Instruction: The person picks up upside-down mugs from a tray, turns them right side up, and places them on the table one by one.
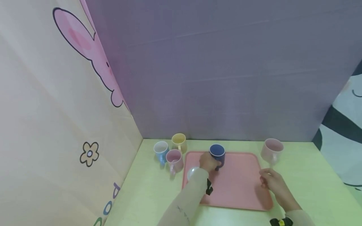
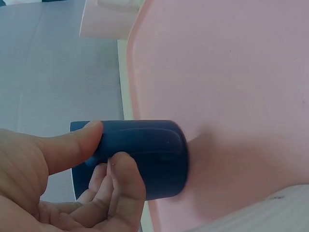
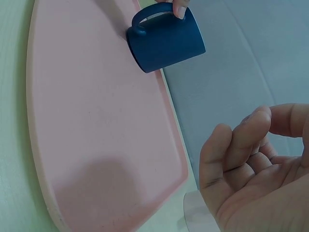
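My left hand (image 1: 208, 162) holds a dark blue mug (image 1: 217, 153) by its handle, thumb and fingers pinching it. The mug is upright over the back part of a pink tray (image 1: 234, 185); whether its base touches the tray I cannot tell. In the right wrist view the mug's handle (image 3: 150, 10) shows, with a fingertip on it. My right hand (image 1: 272, 182) hovers by the tray's right edge, fingers loosely curled around nothing. Behind it stands a pale pink mug (image 1: 272, 150) on the table. A round white thing (image 1: 191, 172) on the tray is partly hidden by the left forearm.
Left of the tray stand a light blue mug (image 1: 161, 152), a yellow mug (image 1: 180, 142) and a pink mug (image 1: 174, 160), close together. A grey cloth wall (image 1: 220, 78) rises behind the pale table (image 1: 152, 191). A patterned cloth (image 1: 70, 125) hangs at left.
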Motion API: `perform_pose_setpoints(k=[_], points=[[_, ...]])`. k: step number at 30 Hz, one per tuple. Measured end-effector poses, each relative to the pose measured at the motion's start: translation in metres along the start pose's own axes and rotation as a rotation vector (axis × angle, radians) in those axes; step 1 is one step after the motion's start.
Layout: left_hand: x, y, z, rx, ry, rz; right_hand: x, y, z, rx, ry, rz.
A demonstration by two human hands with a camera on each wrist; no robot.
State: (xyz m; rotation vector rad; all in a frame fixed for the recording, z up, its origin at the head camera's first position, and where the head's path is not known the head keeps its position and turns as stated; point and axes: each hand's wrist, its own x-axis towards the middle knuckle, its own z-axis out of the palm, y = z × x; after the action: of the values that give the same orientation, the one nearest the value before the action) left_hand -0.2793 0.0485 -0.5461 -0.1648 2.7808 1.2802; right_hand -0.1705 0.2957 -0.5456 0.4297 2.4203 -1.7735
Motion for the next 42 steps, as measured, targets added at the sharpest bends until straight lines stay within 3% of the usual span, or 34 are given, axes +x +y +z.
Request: perform_pose_setpoints(k=[6, 16, 27, 34, 42], points=[[-0.001, 0.003, -0.003, 0.036, -0.040, 0.000, -0.001, 0.000, -0.001, 0.002, 0.005, -0.003], [-0.005, 0.004, -0.003, -0.043, -0.089, -0.023, -0.003, 0.001, -0.003, -0.009, -0.003, 0.023], [-0.001, 0.008, -0.008, -0.177, -0.161, -0.093, -0.004, 0.002, -0.002, 0.001, -0.006, 0.022], [-0.002, 0.001, -0.014, -0.351, -0.190, -0.088, -0.006, 0.004, 0.000, 0.023, -0.005, 0.009], [-0.002, 0.001, -0.015, -0.360, -0.206, -0.086, -0.007, 0.006, -0.001, 0.013, -0.002, 0.024]])
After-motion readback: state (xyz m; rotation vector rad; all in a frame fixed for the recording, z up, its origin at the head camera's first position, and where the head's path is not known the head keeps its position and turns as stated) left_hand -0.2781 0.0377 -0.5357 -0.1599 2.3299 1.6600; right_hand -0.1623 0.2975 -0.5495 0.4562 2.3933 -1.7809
